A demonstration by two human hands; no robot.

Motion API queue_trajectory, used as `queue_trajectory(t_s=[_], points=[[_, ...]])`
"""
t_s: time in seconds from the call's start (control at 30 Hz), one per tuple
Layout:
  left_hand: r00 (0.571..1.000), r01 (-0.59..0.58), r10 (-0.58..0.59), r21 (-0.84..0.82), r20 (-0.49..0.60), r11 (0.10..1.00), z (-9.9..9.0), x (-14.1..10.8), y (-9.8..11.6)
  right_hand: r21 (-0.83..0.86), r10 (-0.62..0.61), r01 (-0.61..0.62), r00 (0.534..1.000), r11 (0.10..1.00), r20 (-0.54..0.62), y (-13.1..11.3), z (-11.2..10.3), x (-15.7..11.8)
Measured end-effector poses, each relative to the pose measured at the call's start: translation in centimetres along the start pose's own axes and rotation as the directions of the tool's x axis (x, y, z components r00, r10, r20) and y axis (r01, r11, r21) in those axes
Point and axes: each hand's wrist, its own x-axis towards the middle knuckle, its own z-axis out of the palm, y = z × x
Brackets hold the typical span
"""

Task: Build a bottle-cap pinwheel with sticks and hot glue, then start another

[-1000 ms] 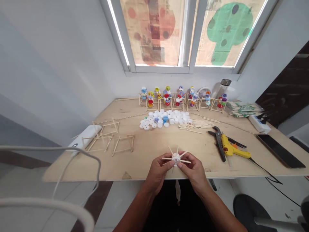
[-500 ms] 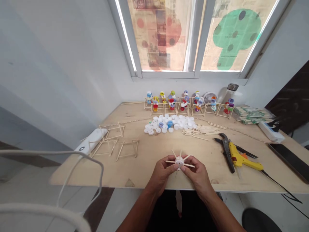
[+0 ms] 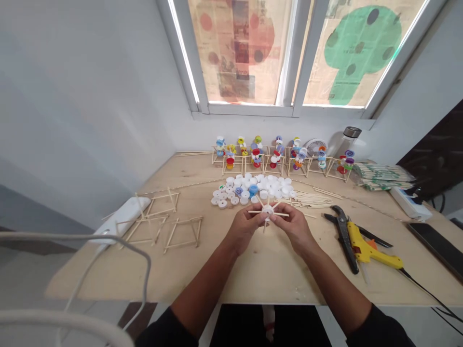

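Between my two hands is a small wheel (image 3: pixel 267 210) made of a white bottle cap hub with several thin wooden sticks sticking out like spokes. My left hand (image 3: pixel 246 222) pinches its left side, thumb on the hub. From the right, my right hand (image 3: pixel 291 225) grips it the same way. The wheel is held above the table, its face toward me. Just beyond it lies a pile of white bottle caps (image 3: pixel 269 183) with a few blue ones among them. Loose wooden sticks (image 3: pixel 313 198) lie to the right of the caps.
Square stick frames (image 3: pixel 183 233) stand at left near a white power strip (image 3: pixel 125 217). Finished stick-and-cap models (image 3: pixel 256 156) line the back. At right lie pliers (image 3: pixel 345 238), a yellow glue gun (image 3: pixel 372 250) with a cord, and a phone (image 3: pixel 436 246). A white cable (image 3: pixel 146 270) loops at front left.
Both hands have moved forward over the table with the wheel, closer to the cap pile. My view has shifted slightly, and more of the forearms and dark sleeves shows.
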Motion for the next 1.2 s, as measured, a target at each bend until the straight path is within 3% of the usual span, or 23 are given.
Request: queue_trajectory(t_s=[0.13,0.3,0.57,0.9,1.2], points=[[1.0,0.009,-0.009,0.013,0.006,1.0,-1.1,2.4,-0.3,0.023,-0.003,0.003,1.0,1.0,0.012,1.6,-0.6,2.4],[0.999,0.041,-0.04,0.088,-0.009,0.995,-2.6,3.6,-1.6,0.033,0.021,-0.022,0.999,0.999,0.03,3.9,-1.2,3.6],[0.994,0.101,-0.102,0.015,0.043,0.995,-3.0,4.1,-1.6,0.023,0.078,-0.078,0.997,0.997,0.019,4.2,-1.3,4.1],[0.993,0.119,-0.118,0.069,-0.011,0.991,-3.7,4.2,-2.2,0.038,0.086,-0.086,0.996,0.996,0.007,4.9,-1.5,4.1],[0.992,0.107,-0.102,0.077,-0.075,0.991,-3.0,3.9,-2.1,0.037,0.071,-0.07,0.997,0.997,-0.025,5.5,-1.6,4.1]])
